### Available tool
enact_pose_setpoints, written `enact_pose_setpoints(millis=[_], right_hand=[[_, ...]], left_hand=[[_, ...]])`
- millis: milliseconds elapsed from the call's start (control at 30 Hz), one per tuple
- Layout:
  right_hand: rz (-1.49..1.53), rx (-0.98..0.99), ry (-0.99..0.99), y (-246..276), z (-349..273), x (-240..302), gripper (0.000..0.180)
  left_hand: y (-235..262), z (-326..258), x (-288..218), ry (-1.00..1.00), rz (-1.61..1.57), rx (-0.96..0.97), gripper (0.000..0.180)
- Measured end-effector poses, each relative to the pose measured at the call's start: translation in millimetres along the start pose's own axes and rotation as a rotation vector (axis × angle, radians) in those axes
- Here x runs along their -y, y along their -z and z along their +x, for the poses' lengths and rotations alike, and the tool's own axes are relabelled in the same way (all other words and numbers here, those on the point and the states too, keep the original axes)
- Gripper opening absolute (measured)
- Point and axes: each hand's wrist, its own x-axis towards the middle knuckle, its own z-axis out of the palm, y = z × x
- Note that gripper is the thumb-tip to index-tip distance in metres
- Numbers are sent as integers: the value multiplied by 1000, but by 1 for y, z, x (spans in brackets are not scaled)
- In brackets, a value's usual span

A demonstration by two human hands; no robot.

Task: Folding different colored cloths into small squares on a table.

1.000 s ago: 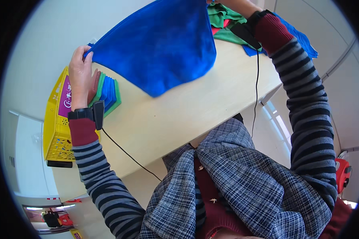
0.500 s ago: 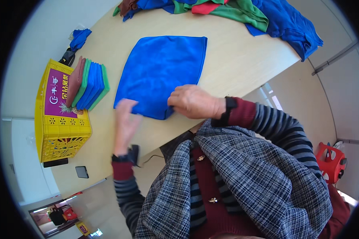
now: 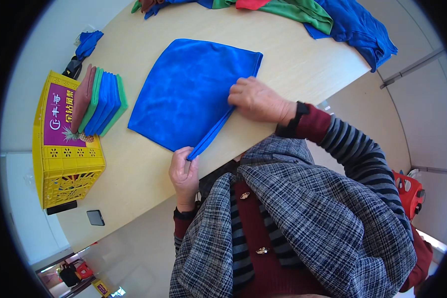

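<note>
The left hand point(image 3: 184, 174) is pinching the near corner of the flat, folded blue microfibre cloth point(image 3: 191, 92), while the right hand point(image 3: 256, 101) is pressing curled fingers on its right edge. The cloth is lying on the pale wooden table point(image 3: 293, 64), right of a yellow plastic crate point(image 3: 64, 159).

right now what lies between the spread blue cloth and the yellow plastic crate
In the head view, a stack of folded cloths, brown, green and blue, sits between the spread blue cloth and the yellow plastic crate, partly resting on the crate.
</note>
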Motion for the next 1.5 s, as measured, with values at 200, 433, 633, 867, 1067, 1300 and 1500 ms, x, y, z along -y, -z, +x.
enact_pose_setpoints(millis=[200,433,633,867,1067,1300,1500], right_hand=[[-91,16,-150,28,-15,-62,20],[-143,82,-213,30,-11,-79,17],[-70,54,-176,43,-3,-86,15],[286,-157,-103,149,36,-46,14],[497,-285,10,224,79,-11,6],[366,-178,-12,225,117,-65,4],[588,-308,277,252,104,-34,4]], left_hand=[[14,-9,7,35,-27,-69,20],[30,-12,15,148,-113,-91,20],[49,2,9,130,-139,-186,18],[131,51,-44,97,-118,-437,17],[171,123,-70,-96,-177,-486,19],[176,211,-9,-29,-353,-237,20],[170,225,-34,-124,-353,-276,18]])
